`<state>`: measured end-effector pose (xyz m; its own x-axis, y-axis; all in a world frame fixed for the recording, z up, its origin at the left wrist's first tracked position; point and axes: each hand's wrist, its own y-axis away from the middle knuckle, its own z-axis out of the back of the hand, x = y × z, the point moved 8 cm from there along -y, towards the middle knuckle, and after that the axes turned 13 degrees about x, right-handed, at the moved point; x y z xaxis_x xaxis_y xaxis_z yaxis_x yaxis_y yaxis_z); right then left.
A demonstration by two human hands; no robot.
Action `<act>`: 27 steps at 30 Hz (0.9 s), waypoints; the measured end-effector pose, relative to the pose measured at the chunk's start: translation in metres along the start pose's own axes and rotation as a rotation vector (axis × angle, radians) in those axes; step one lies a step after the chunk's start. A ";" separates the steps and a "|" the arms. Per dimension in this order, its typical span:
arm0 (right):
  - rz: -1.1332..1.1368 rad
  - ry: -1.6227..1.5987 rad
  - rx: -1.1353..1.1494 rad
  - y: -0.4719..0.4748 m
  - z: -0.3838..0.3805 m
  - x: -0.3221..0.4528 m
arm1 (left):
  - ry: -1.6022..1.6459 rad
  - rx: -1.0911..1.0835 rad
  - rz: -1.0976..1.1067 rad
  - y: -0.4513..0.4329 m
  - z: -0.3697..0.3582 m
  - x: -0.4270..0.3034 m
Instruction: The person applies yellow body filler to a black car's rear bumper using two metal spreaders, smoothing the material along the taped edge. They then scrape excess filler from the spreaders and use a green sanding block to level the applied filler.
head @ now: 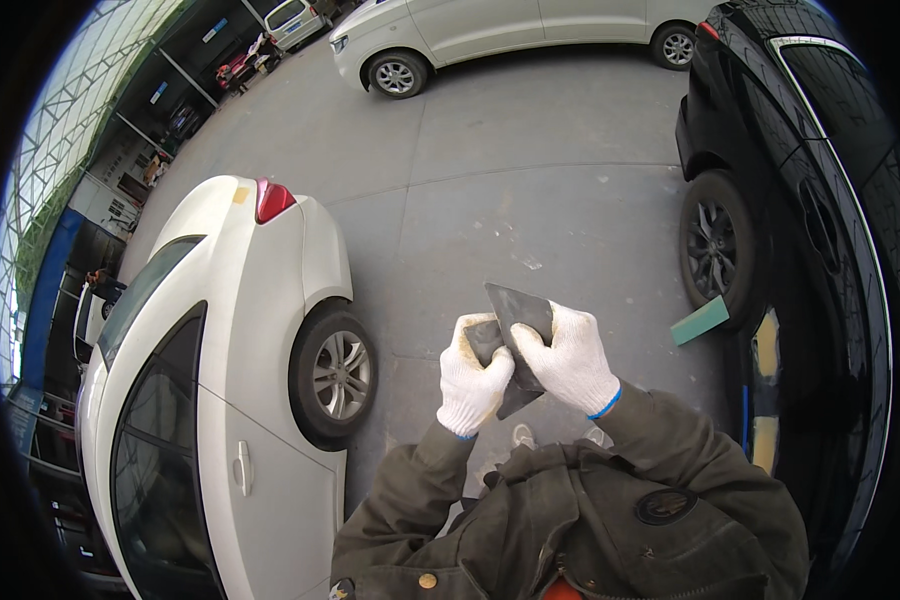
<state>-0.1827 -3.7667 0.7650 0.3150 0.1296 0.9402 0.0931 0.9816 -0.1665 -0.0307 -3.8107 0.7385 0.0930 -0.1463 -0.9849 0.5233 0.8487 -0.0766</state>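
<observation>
My left hand, in a white knit glove, grips a small dark flat scraper blade. In my right hand, gloved the same way with a blue cuff edge, is a larger dark grey flat plate, apparently a filler spreader. The two plates meet or overlap between my hands, in front of my chest; which edges touch cannot be told. Part of each plate is hidden behind the gloves.
A white car stands at my left, a black car at my right with yellowish filler patches low on its side. A green block is near its wheel. Ahead is a white van. A person is far left.
</observation>
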 end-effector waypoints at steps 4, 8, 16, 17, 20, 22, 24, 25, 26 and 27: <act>-0.132 -0.278 0.089 -0.009 0.019 -0.019 | -0.261 -0.003 -0.050 0.008 0.016 -0.015; -0.240 -0.482 0.300 -0.008 0.014 -0.027 | -0.459 -0.105 -0.238 0.011 0.028 -0.034; -0.272 -0.208 0.274 -0.010 0.024 -0.023 | -0.445 -0.142 -0.256 0.019 0.031 -0.033; -0.292 -0.237 0.272 -0.007 0.021 -0.025 | -0.418 -0.130 -0.241 0.019 0.031 -0.031; -0.192 -0.319 0.231 0.000 0.007 -0.023 | -0.079 -0.054 -0.080 0.016 0.033 -0.014; -0.140 -0.287 0.178 0.004 -0.001 -0.021 | 0.233 -0.027 0.002 0.017 0.030 -0.002; -0.142 -0.193 0.150 0.007 -0.010 -0.020 | 0.464 -0.030 0.044 0.020 0.024 0.005; -0.174 -0.173 0.125 0.009 -0.012 -0.021 | 0.414 -0.015 0.041 0.021 0.021 0.005; -0.113 -0.278 0.120 0.011 -0.018 -0.016 | 0.379 -0.014 0.028 0.022 0.017 0.005; -0.073 -0.186 0.092 0.013 -0.018 -0.010 | 0.367 -0.001 0.026 0.024 0.013 0.006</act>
<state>-0.1674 -3.7581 0.7486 0.1300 0.0734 0.9888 0.0200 0.9969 -0.0766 -0.0064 -3.7982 0.7333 -0.2039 0.0668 -0.9767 0.5237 0.8504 -0.0512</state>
